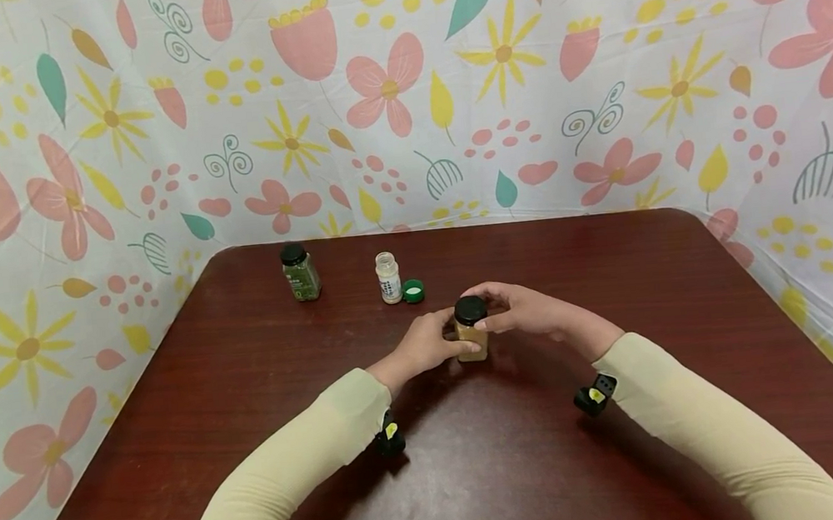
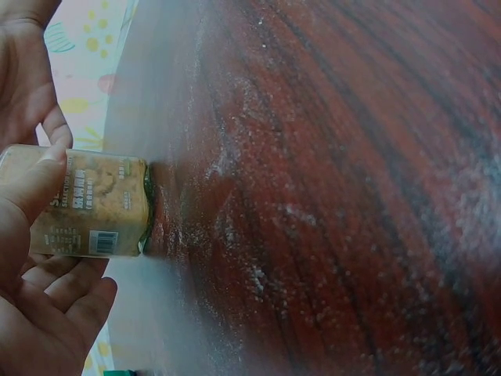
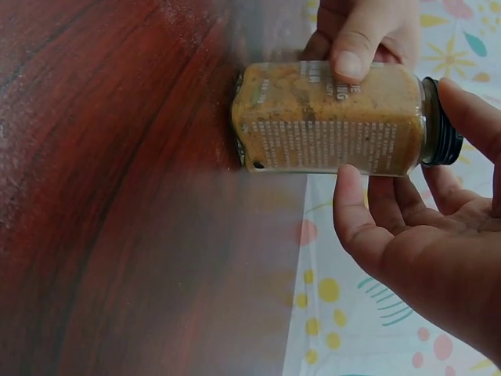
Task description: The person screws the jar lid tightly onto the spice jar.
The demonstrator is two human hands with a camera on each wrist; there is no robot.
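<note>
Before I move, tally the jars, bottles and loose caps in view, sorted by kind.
Black-lidded jars: 2 (tan jar, green jar)
Uncapped bottle: 1
Loose green cap: 1
Total: 4

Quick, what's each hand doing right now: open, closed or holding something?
Left hand: closed, gripping the body of the spice jar.
Right hand: closed, fingers and thumb curled around the jar's black lid.
</note>
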